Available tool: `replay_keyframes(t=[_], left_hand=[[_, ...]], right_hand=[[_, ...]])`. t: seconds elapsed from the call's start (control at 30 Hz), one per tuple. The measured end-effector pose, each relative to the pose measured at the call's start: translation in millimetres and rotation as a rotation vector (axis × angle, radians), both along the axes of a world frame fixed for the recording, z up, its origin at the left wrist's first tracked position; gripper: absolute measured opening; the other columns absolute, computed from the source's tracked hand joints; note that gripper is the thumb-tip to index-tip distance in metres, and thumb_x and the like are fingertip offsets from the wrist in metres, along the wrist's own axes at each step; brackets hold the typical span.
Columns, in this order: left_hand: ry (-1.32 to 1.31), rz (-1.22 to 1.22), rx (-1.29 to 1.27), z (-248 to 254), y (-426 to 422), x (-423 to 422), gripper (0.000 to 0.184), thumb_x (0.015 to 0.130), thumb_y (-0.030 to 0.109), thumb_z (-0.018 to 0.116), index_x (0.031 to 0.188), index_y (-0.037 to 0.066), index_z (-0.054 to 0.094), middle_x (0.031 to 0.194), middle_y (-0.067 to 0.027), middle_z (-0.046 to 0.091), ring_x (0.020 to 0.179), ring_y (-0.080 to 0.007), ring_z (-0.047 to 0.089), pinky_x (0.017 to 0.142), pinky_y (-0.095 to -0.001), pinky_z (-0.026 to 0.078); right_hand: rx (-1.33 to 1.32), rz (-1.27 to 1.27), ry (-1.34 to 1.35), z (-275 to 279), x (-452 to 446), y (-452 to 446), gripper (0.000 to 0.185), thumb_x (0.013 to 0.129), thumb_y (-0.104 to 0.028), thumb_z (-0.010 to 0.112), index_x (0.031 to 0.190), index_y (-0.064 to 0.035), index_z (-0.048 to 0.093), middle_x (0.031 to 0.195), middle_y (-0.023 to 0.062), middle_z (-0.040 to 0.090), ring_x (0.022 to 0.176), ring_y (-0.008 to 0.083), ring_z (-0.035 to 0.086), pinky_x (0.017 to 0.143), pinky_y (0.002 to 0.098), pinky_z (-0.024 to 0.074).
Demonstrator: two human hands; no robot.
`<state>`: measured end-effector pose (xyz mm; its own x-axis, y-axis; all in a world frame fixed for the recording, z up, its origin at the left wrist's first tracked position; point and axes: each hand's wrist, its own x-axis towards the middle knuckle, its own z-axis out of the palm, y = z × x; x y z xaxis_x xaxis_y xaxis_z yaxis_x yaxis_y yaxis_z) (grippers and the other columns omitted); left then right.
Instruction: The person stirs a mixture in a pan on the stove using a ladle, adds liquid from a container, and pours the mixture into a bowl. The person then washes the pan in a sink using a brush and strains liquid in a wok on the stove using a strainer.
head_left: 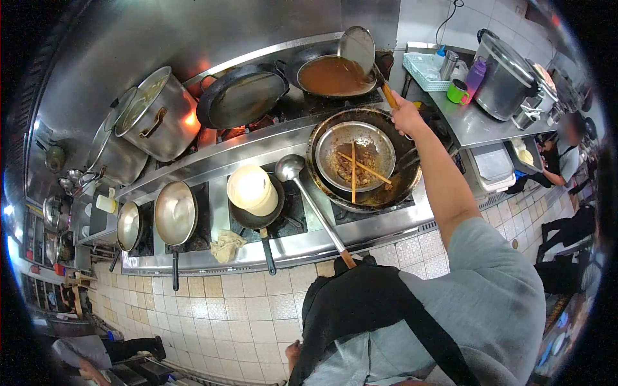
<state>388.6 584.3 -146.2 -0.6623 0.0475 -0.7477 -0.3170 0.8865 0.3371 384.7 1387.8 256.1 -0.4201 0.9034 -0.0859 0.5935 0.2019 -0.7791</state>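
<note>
My right hand [407, 117] is wrapped round the wooden handle of a wide, round metal skimmer [356, 49]. The skimmer's head is tilted up over the far edge of a wok of brown sauce [335, 76]. Below that hand, a metal bowl [328, 138] sits in a large dark wok [315, 183], with chopped brown bits and two wooden sticks [353, 172] inside. Low by my apron, my left hand [293, 351] shows only in part, and its fingers are mostly hidden. A long ladle [322, 215] slants from the stove towards my apron.
Left of the sauce stands a black wok [248, 100] and big stockpots [158, 116]. Nearer are frying pans [176, 212], a cloth [226, 246] and a white tub [250, 190] on a pan. Other people [570, 157] stand at the right and lower left.
</note>
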Motion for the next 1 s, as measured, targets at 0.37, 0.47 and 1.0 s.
replay_keyframes(t=[0.37, 0.47, 1.0], left_hand=[[-0.017, 0.257, 0.274, 14.4, 49.3, 6.0, 0.032, 0.09, 0.027, 0.063, 0.11, 0.001, 0.065, 0.103, -0.0139, 0.07, 0.083, -0.0269, 0.069, 0.064, -0.0399, 0.052], [-0.217, 0.616, 0.422, 97.3, 91.5, -17.2, 0.043, 0.093, 0.025, 0.06, 0.127, 0.002, 0.048, 0.117, -0.0167, 0.062, 0.077, -0.0313, 0.068, 0.057, -0.0398, 0.051], [-0.193, 0.383, 0.265, 131.1, 112.3, -22.2, 0.045, 0.093, 0.027, 0.059, 0.128, 0.0, 0.051, 0.121, -0.0151, 0.062, 0.08, -0.0303, 0.066, 0.06, -0.0396, 0.05]], right_hand=[[-0.29, 0.08, 0.247, 5.1, -28.6, -23.3, 0.067, 0.096, -0.005, 0.048, 0.154, -0.0268, 0.023, 0.07, 0.0013, 0.047, 0.048, 0.0107, 0.04, 0.04, 0.027, 0.0342], [-0.364, 0.1, 0.313, 2.0, -26.7, -29.1, 0.069, 0.096, -0.005, 0.048, 0.155, -0.0252, 0.019, 0.069, 0.0005, 0.047, 0.047, 0.0091, 0.039, 0.04, 0.0258, 0.0341], [-0.69, 0.181, 0.619, 16.2, 8.1, -75.5, 0.074, 0.094, -0.006, 0.052, 0.155, -0.0222, 0.014, 0.074, 0.0023, 0.05, 0.05, 0.0074, 0.04, 0.04, 0.0224, 0.0328]])
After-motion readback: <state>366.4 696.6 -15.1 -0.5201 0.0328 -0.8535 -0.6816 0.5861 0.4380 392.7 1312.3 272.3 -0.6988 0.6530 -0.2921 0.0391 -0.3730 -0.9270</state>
